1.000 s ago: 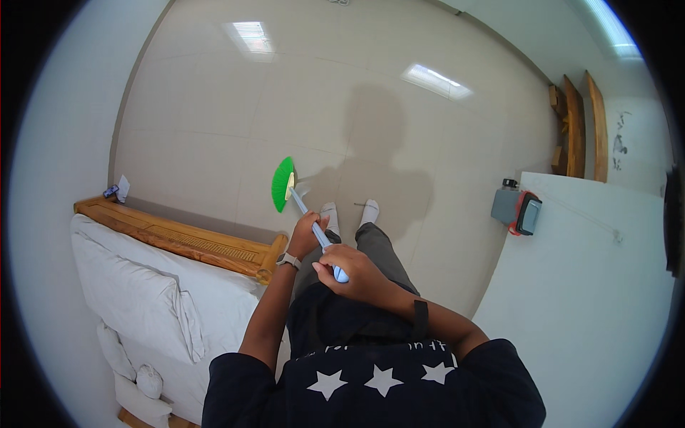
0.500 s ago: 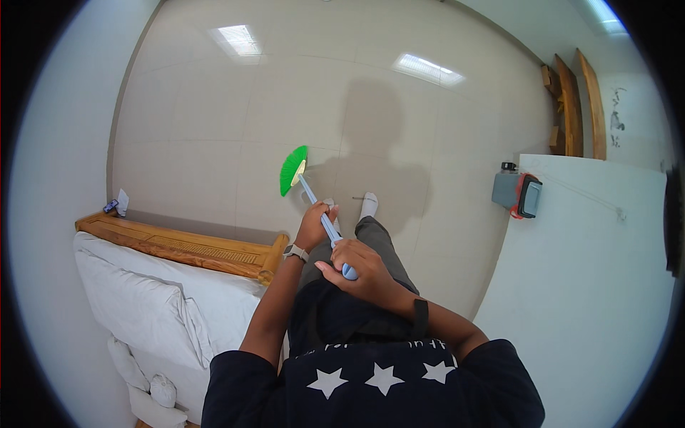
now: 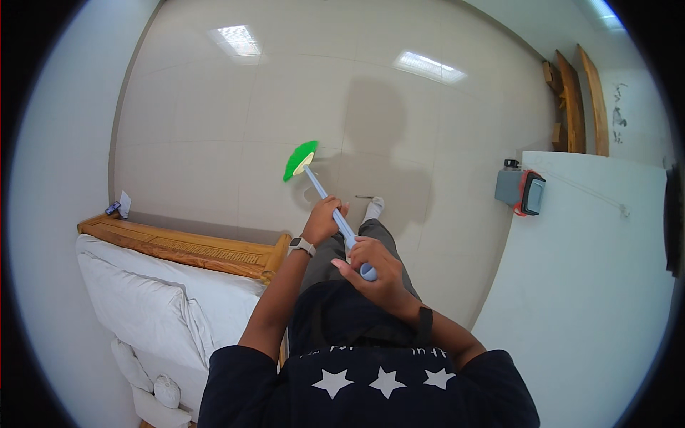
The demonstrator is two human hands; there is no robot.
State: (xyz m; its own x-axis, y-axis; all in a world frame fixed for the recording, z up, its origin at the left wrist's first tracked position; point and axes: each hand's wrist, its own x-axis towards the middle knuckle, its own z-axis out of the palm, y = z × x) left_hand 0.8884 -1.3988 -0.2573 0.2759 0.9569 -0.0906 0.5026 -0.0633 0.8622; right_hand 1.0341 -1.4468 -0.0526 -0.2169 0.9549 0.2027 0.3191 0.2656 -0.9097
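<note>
In the head view, your left hand (image 3: 322, 219) and right hand (image 3: 379, 262) grip the broom (image 3: 345, 227), its bristles at the floor (image 3: 285, 107) ahead, contact unclear. You seem mid-sweep; another stroke calls for steady two-handed guidance.

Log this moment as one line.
left grip: closed on broom shaft; right grip: closed near its top end; green bristles: over tiled floor, contact unclear; white-socked foot: right of bristles
</note>
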